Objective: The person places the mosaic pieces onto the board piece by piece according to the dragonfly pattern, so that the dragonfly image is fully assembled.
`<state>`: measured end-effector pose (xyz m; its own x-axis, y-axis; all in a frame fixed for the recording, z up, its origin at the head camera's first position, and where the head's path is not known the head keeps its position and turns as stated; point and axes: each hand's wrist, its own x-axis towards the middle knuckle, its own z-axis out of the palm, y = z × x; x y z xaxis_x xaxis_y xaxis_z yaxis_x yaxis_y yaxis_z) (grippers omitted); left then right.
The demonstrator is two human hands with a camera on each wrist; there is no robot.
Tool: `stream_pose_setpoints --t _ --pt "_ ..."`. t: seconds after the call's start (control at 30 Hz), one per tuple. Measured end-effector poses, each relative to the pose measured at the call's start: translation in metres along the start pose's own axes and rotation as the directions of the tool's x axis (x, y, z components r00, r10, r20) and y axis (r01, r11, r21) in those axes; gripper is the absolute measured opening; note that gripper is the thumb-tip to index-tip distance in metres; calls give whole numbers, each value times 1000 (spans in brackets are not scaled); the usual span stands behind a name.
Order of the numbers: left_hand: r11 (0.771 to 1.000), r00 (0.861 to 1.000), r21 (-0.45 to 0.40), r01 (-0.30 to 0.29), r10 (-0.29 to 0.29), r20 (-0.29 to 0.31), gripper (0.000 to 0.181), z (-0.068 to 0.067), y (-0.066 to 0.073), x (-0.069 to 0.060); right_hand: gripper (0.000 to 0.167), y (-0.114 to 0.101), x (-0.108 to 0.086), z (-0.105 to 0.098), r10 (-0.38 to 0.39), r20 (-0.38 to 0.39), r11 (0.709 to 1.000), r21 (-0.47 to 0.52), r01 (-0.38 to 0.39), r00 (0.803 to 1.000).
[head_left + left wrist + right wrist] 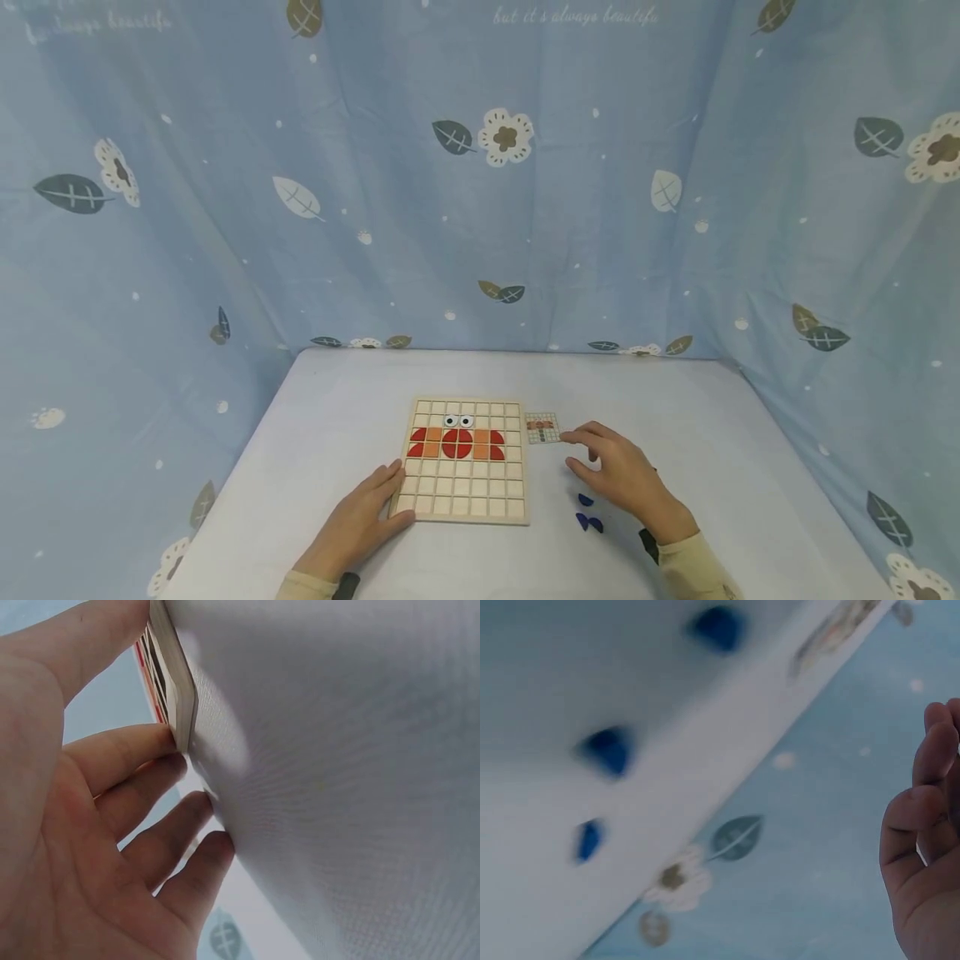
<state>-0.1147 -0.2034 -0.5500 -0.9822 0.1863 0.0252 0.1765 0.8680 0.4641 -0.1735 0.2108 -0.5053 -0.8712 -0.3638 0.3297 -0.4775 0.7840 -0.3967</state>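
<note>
Blue curtains (585, 233) printed with leaves and flowers hang behind and beside a white-covered table (660, 400). On it lie 1 wooden grid board (461, 486) bearing 8 red pieces (450, 450), 4 orange pieces (432, 450) and 2 eye pieces (467, 422), 1 pattern card (542, 427) just beside the board's right edge, and 3 loose blue pieces (596, 525) near the right wrist. The left hand (360, 521), thumb spread from its fingers, rests at the board's near-left corner; the right hand (626, 475), thumb and forefinger apart, reaches to the card, contact unclear.
</note>
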Motion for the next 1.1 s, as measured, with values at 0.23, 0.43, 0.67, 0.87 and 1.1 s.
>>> stream_pose_setpoints --t 0.23,0.43,0.67,0.87,1.1 --pt "1000 1000 4 -1 1 -6 74 -1 0 0 38 29 -24 -5 124 75 992 2 -124 989" --pt "1000 1000 10 -8 8 -10 73 -1 0 0 35 40 -38 -9 147 167 988 10 -151 975" --pt "1000 1000 10 -12 12 -6 74 -3 1 -1 34 45 -43 -10 185 240 982 -17 -187 953" --pt "1000 1000 -3 -24 24 -8 75 -3 0 -1 32 51 -43 -6 117 284 990 41 -134 952" --pt "1000 1000 2 -21 21 -19 74 0 -1 0 29 52 -43 -4 116 284 990 45 -134 952"
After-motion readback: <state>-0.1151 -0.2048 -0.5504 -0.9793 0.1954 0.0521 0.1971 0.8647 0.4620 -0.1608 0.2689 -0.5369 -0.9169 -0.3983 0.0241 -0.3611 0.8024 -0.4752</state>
